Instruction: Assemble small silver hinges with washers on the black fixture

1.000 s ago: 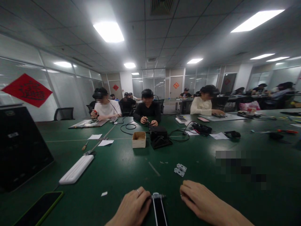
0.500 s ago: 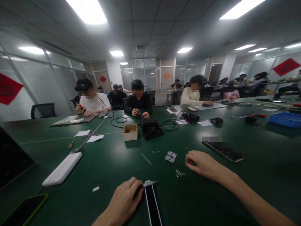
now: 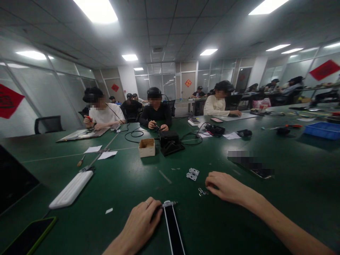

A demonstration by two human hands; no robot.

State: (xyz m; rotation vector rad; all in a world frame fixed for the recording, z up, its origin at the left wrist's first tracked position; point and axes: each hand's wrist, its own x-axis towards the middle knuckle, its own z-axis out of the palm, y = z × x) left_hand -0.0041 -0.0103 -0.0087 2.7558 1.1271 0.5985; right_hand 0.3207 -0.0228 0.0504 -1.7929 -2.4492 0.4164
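Near the right hand [image 3: 224, 186] — metal bits [image 3: 201, 192], pale plates [image 3: 192, 174], box [image 3: 147, 151] beyond

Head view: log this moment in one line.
left hand: at dark strip, far end | right hand: by small metal pieces | metal plates: on green table

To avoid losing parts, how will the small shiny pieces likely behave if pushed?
The small shiny pieces may scatter, since they lie clustered, apparently loose. Their metallic shine suggests stiffness. The smooth-looking green table probably lets them slide.
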